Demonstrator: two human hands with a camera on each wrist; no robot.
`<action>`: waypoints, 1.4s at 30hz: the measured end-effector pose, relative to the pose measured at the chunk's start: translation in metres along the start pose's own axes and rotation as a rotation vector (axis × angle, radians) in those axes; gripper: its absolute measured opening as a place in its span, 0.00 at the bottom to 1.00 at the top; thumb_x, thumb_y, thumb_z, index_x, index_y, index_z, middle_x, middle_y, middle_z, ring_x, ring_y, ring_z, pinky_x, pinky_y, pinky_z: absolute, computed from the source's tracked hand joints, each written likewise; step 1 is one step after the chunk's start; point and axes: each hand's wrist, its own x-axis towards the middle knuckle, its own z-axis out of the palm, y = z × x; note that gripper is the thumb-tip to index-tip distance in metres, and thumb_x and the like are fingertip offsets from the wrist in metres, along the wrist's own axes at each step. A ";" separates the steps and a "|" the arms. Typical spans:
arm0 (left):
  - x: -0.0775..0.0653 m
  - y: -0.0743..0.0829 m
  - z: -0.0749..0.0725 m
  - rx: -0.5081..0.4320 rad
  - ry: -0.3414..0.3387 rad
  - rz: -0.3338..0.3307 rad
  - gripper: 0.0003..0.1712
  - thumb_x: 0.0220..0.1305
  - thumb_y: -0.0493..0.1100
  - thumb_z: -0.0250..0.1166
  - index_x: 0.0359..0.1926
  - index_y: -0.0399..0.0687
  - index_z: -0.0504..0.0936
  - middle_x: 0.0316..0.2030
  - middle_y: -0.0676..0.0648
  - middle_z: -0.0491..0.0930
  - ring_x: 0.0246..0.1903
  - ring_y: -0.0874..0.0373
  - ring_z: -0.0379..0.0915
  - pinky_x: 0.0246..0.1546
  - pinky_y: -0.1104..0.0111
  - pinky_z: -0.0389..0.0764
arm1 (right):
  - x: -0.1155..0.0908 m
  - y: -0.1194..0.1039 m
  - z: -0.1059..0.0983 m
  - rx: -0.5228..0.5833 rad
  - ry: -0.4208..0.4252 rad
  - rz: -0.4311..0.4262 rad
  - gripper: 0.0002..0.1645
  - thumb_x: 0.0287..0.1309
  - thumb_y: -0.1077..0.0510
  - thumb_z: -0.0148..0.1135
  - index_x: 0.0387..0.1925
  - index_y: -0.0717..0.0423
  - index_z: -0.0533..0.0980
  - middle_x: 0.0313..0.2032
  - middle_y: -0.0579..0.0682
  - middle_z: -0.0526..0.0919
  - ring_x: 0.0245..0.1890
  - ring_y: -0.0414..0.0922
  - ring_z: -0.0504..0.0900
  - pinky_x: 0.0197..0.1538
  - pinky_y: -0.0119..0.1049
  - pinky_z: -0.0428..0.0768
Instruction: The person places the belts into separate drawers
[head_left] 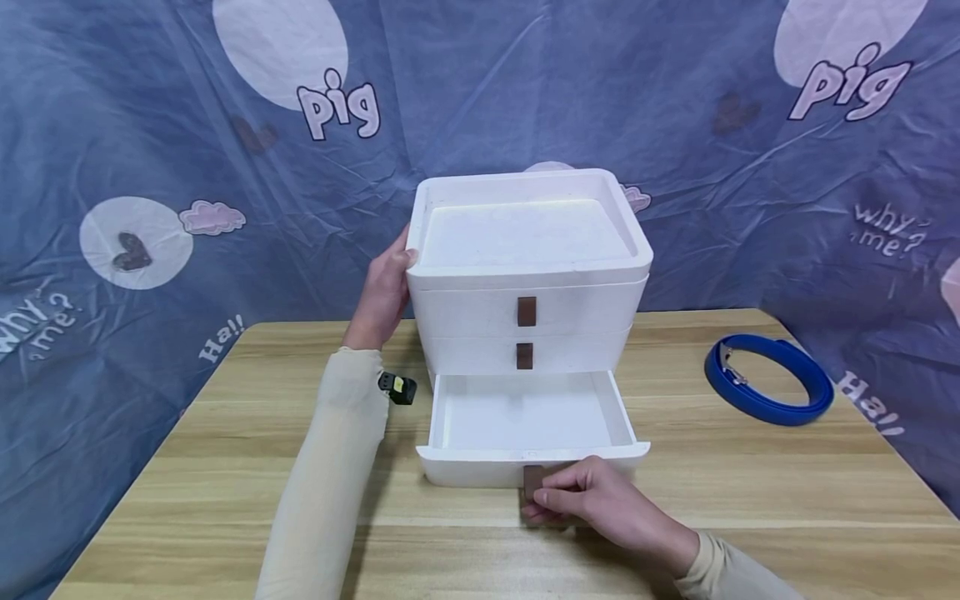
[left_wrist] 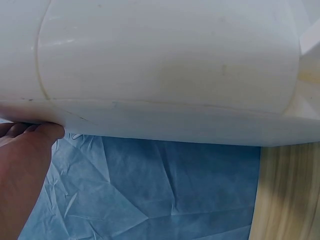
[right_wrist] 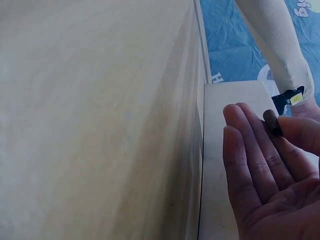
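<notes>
A white plastic drawer cabinet [head_left: 465,312] stands on the table with its bottom drawer [head_left: 472,469] pulled out, nothing lying inside. My left hand [head_left: 386,287] grips the cabinet's upper left side, thumb at the top rim; the left wrist view shows that hand [left_wrist: 27,165] against the white side wall. Low at the front, my right hand [head_left: 600,500] pinches the brown pull tab [head_left: 532,480] of the open drawer. In the right wrist view, thumb and index finger hold the tab [right_wrist: 272,122], the other fingers extended. The two upper drawers are closed, each with a brown tab.
On the table's right side lies a coiled blue belt [head_left: 772,414] with a metal buckle. A wood-grain table [head_left: 225,467] carries everything. Behind it hangs a blue printed cloth [head_left: 465,92]. A small black device [head_left: 398,388] sits at the left cuff.
</notes>
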 end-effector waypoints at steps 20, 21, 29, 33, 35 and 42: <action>0.002 -0.001 0.000 0.000 0.002 -0.013 0.38 0.63 0.45 0.47 0.76 0.49 0.56 0.73 0.51 0.57 0.69 0.59 0.54 0.67 0.61 0.57 | -0.002 0.001 0.001 0.048 -0.026 -0.022 0.16 0.68 0.62 0.57 0.45 0.72 0.82 0.37 0.64 0.85 0.42 0.60 0.84 0.44 0.44 0.82; 0.002 -0.001 0.000 0.001 0.003 -0.014 0.38 0.63 0.46 0.47 0.76 0.49 0.56 0.73 0.51 0.57 0.69 0.60 0.54 0.67 0.61 0.58 | -0.003 0.001 0.001 0.049 -0.029 -0.024 0.16 0.68 0.62 0.57 0.45 0.72 0.82 0.37 0.64 0.85 0.42 0.60 0.84 0.44 0.45 0.82; 0.001 -0.001 -0.001 0.004 0.005 -0.023 0.38 0.64 0.46 0.47 0.76 0.51 0.57 0.73 0.51 0.57 0.69 0.59 0.54 0.67 0.60 0.58 | -0.003 0.002 0.001 0.029 -0.030 -0.024 0.15 0.68 0.61 0.57 0.45 0.70 0.83 0.37 0.62 0.86 0.41 0.56 0.85 0.42 0.45 0.83; 0.000 -0.001 -0.001 0.007 0.006 -0.026 0.38 0.65 0.47 0.47 0.76 0.51 0.56 0.73 0.52 0.57 0.69 0.59 0.54 0.67 0.60 0.58 | -0.004 0.002 0.001 0.010 -0.025 -0.019 0.15 0.68 0.61 0.57 0.45 0.69 0.83 0.36 0.61 0.86 0.41 0.55 0.86 0.41 0.44 0.83; 0.000 -0.001 -0.001 0.008 0.004 -0.022 0.38 0.65 0.47 0.47 0.76 0.51 0.56 0.73 0.52 0.57 0.69 0.59 0.54 0.67 0.60 0.58 | -0.004 0.001 0.001 0.007 -0.021 -0.010 0.15 0.67 0.61 0.57 0.45 0.68 0.84 0.36 0.61 0.86 0.40 0.54 0.86 0.41 0.43 0.83; 0.001 0.000 0.000 0.000 0.004 -0.016 0.38 0.64 0.46 0.47 0.76 0.50 0.56 0.73 0.51 0.57 0.69 0.60 0.53 0.67 0.61 0.57 | -0.006 0.001 0.002 -0.004 -0.010 0.008 0.15 0.68 0.60 0.57 0.45 0.68 0.84 0.36 0.60 0.87 0.40 0.52 0.86 0.41 0.42 0.83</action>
